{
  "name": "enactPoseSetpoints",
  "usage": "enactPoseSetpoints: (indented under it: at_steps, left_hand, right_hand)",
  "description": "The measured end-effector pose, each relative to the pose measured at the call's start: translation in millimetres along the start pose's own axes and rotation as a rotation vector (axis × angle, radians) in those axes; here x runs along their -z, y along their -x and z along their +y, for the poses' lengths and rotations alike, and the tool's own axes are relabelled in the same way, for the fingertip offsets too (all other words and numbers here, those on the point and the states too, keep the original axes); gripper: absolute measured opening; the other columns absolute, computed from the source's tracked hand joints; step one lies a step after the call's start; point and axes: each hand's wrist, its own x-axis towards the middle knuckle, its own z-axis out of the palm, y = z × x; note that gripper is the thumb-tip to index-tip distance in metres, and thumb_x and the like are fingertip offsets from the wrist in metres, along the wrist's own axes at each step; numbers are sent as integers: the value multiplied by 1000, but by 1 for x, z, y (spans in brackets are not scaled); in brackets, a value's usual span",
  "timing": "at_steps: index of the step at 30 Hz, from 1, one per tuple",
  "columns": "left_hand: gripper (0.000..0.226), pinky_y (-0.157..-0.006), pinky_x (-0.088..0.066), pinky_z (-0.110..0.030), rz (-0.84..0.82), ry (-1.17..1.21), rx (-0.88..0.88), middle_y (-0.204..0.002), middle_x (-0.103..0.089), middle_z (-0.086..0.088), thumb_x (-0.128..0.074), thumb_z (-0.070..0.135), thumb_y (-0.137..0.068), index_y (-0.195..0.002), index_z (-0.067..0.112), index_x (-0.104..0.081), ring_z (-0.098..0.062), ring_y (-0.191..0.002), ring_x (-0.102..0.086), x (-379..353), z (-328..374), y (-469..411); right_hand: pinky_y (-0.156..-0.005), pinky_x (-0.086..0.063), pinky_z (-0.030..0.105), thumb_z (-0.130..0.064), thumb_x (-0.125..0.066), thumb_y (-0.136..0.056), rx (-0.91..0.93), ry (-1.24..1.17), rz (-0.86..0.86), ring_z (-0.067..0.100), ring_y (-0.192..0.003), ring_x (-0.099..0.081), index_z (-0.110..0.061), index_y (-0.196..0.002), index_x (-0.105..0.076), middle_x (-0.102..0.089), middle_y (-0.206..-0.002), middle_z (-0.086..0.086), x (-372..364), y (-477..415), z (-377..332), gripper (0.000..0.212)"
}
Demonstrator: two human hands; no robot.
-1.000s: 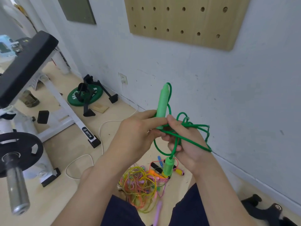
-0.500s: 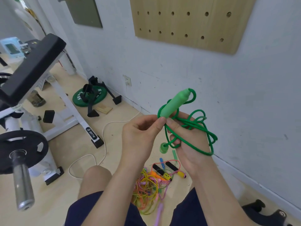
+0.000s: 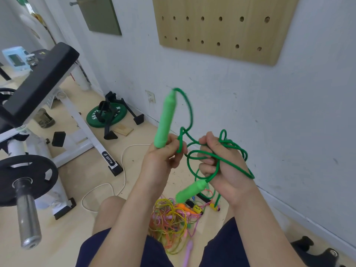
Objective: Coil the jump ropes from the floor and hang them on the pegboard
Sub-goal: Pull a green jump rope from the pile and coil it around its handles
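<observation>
The left hand is lifting one green handle up, away from the rope in the right hand. The other handle is swinging lower.

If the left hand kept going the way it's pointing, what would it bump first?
Probably the white wall, below the pegboard; the left hand and its green handle aim up and forward at it, though depth is unclear.

Pegboard: the frame's top edge is cutting off its upper part. Below the pegboard, motion is blurring the handle and its rope; the right hand is hiding some loops; the left forearm is covering part of the pile.
</observation>
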Motion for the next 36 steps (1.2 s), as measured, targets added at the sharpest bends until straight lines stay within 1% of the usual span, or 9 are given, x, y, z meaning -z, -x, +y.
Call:
enactPoseSetpoints:
  at_steps: [6,10,15,18,21,23,28,32,36]
  left_hand:
    - [37,-53,-33,-22,241,153,46,-64,-56,0,-43,6,-88,-54,18,-54,-13,-63,-49,13,13,-5]
    - [20,-64,-47,-24,375,51,64,-75,-66,-5,-48,5,-87,-73,7,-62,-15,-75,-65,31,13,-15]
    - [11,-59,-41,-26,621,-199,198,-73,-51,-5,-54,4,-77,-74,14,-49,-22,-70,-50,48,-23,-16]
    - [26,-69,-48,-26,286,-224,2,-90,-62,-6,-61,4,-65,-87,18,-60,-18,-82,-58,39,-36,-4]
    - [33,-84,-51,-24,-283,-325,90,-101,-69,-2,-67,15,-76,-109,19,-65,-10,-93,-63,4,-40,5]
    - [23,-80,-52,-27,-398,-453,146,-88,-70,0,-66,24,-82,-102,13,-68,-9,-81,-64,-8,-46,8]
    - [32,-54,-38,-18,-118,-362,81,-60,-51,-1,-61,42,-89,-75,16,-70,-10,-55,-45,23,-49,10]
    - [37,-45,-28,-23,208,-435,27,-55,-38,2,-56,43,-89,-76,10,-65,-12,-49,-33,54,-39,7]
    - [36,-39,-23,-18,627,49,250,-54,-31,4,-48,37,-99,-67,21,-41,-8,-40,-27,94,-35,-4]
  right_hand:
    - [-38,-20,17,-26,-60,-95,127,275,178,8,-45,-23,-6,-68,-61,-29,-51,-3,17,-6,-11,34]
    - [-37,-19,16,-28,-60,-95,74,278,168,7,-44,-26,-6,-66,-60,-33,-51,-2,22,-6,-20,36]
    - [-30,-18,12,-30,-59,-94,-104,56,111,2,-39,-23,-12,-68,-54,-30,-50,-6,20,-14,-34,33]
    - [-29,-18,11,-28,-61,-92,-169,163,57,2,-39,-23,-11,-68,-56,-31,-51,-5,16,-21,-39,31]
    - [-29,-16,10,-29,-63,-88,-266,206,-57,2,-37,-23,-10,-67,-57,-31,-49,-5,4,-26,-41,29]
    - [-28,-16,9,-31,-62,-88,-295,225,-110,1,-37,-23,-10,-70,-57,-32,-49,-4,-1,-28,-44,28]
    - [-27,-14,7,-31,-55,-94,-278,116,-29,-1,-34,-24,-15,-71,-51,-33,-47,-6,20,-41,-63,29]
    - [-24,-19,10,-28,-51,-94,-311,-56,63,0,-31,-25,-19,-67,-44,-34,-46,-7,43,-56,-67,30]
    - [-23,-20,11,-25,-49,-97,-320,-202,169,3,-29,-26,-15,-65,-41,-35,-49,-4,56,-66,-56,35]
